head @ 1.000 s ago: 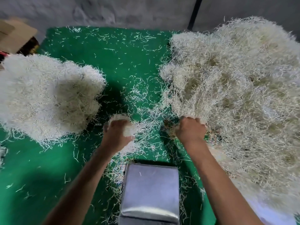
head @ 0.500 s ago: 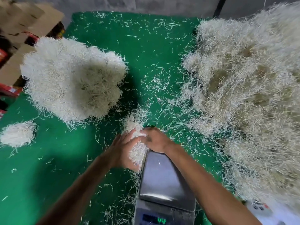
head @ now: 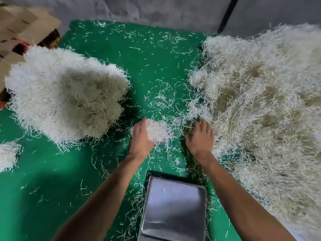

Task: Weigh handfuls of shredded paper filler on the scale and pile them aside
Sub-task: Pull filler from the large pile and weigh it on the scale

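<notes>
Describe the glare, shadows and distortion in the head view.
Head view: soft glare streaks the scale pan; dark shadow pools right of the left pile; wide-angle bending curves the green mat edges; cardboard boxes at top left look blurred.

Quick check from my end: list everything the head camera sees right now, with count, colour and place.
Large heap of shredded paper filler: one, off-white, right side of the mat.
Medium pile of shredded paper: one, white, left of centre.
Small clump of shredded paper: one, white, left edge.
Handful of shredded paper: one, white, beside the left hand.
Green mat: one, strewn with loose shreds.
Steel scale platform: one, silver, bottom centre, one shred on it.
Brown cardboard boxes: several, top left.
Black pole: one, top right.
Grey wall: behind.
Left hand: against the handful.
Right hand: fingers in the heap's edge.
</notes>
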`<action>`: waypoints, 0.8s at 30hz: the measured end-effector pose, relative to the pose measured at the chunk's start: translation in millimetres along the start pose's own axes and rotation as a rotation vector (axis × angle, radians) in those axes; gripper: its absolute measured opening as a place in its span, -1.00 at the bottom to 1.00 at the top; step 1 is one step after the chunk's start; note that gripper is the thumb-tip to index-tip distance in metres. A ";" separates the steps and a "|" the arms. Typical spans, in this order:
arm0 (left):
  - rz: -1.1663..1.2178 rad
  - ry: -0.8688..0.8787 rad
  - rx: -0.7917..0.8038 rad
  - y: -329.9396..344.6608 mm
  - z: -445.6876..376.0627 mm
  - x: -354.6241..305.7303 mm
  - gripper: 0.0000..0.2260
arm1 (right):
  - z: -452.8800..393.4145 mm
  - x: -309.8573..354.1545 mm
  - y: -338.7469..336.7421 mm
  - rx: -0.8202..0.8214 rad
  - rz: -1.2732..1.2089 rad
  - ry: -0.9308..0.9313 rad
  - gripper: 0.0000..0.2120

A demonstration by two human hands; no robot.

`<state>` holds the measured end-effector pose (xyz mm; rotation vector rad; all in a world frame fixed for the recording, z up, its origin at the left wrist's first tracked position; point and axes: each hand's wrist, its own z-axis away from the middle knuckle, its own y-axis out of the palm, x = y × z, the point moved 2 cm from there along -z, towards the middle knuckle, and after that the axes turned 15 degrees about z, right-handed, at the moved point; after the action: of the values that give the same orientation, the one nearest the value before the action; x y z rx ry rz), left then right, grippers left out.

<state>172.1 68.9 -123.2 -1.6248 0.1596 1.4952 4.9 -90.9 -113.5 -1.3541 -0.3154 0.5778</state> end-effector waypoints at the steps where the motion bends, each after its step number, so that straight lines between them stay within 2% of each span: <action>1: 0.048 -0.033 -0.012 8.2 -6.6 -8.2 -0.02 | 1.3 -6.4 8.9 0.092 -0.003 0.069 -0.30; 3: 0.146 -0.091 0.044 25.8 -15.3 -20.0 -0.01 | 15.9 -7.0 27.4 0.141 -0.055 0.130 -0.36; 5: 0.187 -0.097 0.169 43.9 -13.1 -29.9 -0.06 | 31.7 0.1 32.4 0.089 -0.171 0.080 -0.50; 7: 0.180 -0.078 0.304 53.0 -3.7 -37.0 -0.11 | 40.7 3.9 23.5 0.131 -0.488 0.012 -0.71; 9: 0.063 -0.009 0.398 51.8 7.9 -37.8 -0.14 | 51.0 2.5 6.6 0.237 -0.871 -0.052 -0.71; 10: -0.076 0.031 0.403 47.2 14.2 -36.3 -0.14 | 57.7 -1.4 -0.4 0.197 -0.942 -0.103 -0.68; 12: -0.420 0.089 0.286 32.1 22.8 -30.7 -0.12 | 69.8 -15.2 -10.3 -0.046 -0.828 -0.121 -0.75; 14: -0.615 0.085 0.187 20.7 27.1 -24.7 -0.01 | 76.5 -34.1 -3.3 -0.264 -0.564 0.044 -0.80; 15: -0.621 0.085 0.201 18.9 25.7 -22.9 0.08 | 77.9 -41.0 2.3 -0.272 -0.492 0.147 -0.75; 17: -0.508 0.070 0.328 22.6 18.3 -23.2 0.27 | 74.6 -44.6 16.3 -0.072 -0.487 0.258 -0.68; 19: -0.386 0.040 0.462 33.8 15.2 -26.4 0.34 | 72.6 -33.2 17.8 0.021 -0.517 0.199 -0.78; 22: -0.366 0.082 0.571 63.5 24.3 -27.9 0.34 | 73.9 -9.9 12.7 0.097 -1.008 0.151 -0.87; 24: -0.435 0.169 0.536 77.7 29.6 -27.6 0.18 | 75.1 -3.9 13.2 0.143 -1.180 0.213 -0.89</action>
<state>94.6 30.1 -135.5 -1.2437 0.2578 0.8856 -40.9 -29.9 -110.6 -0.8658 -0.7894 -0.5158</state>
